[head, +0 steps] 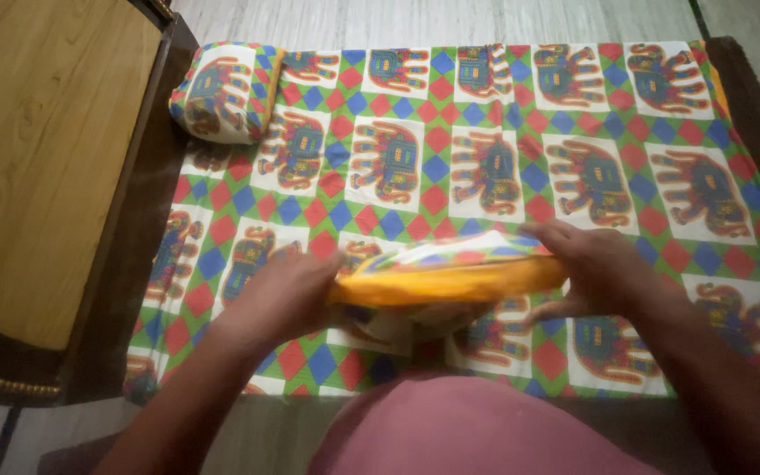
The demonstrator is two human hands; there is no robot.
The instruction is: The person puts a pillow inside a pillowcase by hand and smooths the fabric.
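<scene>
1. A pillow (pixel 450 273) in an orange-edged cover is held flat between both hands above the near edge of the bed (pixel 749 97), roughly at the middle of that edge.
2. The left end of the pillow is clasped by the left hand (pixel 288 295), the fingers being curled around it and partly hidden beneath the cloth.
3. The right end is gripped by the right hand (pixel 595 264), with the palm laid over the top and the fingers seen wrapped under the lower side.
4. The top face of the pillow is printed in the same elephant-and-diamond pattern as the bedsheet (pixel 503 149); the orange side is turned toward the camera.
5. The bed is covered by the sheet from end to end, in red, blue and green diamonds with white elephant panels.
6. A second pillow (pixel 222 92) in the matching print is seen lying at the far left corner of the bed, well apart from the hands.
7. A wooden headboard (pixel 46 158) with a dark frame is set along the left end of the bed.
8. A pink garment (pixel 459 431) on the person's body is visible at the bottom of the view.
</scene>
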